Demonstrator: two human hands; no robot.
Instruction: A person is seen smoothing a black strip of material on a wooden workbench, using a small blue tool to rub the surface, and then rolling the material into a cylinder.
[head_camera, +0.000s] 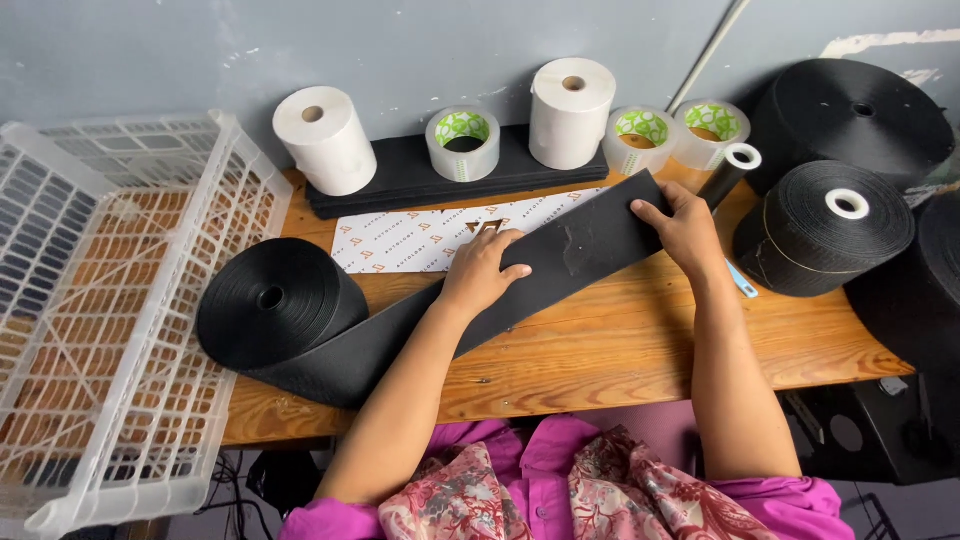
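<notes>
Wooden table (620, 350), black strip (560, 260) under both hands

A black band (560, 262) runs off a black roll (272, 300) lying on the wooden table (640, 350). The left hand (482, 270) lies flat on the band, fingers (500, 245) spread and pointing away from the body, their tips over a white printed sheet (420, 240). The right hand (685, 225) presses the band's far end, fingers (650, 212) just short of its cut edge. Beyond the fingertips stand white paper rolls (572, 112) and tape rolls (463, 142). A white plastic basket (120, 300) sits left of the black roll.
</notes>
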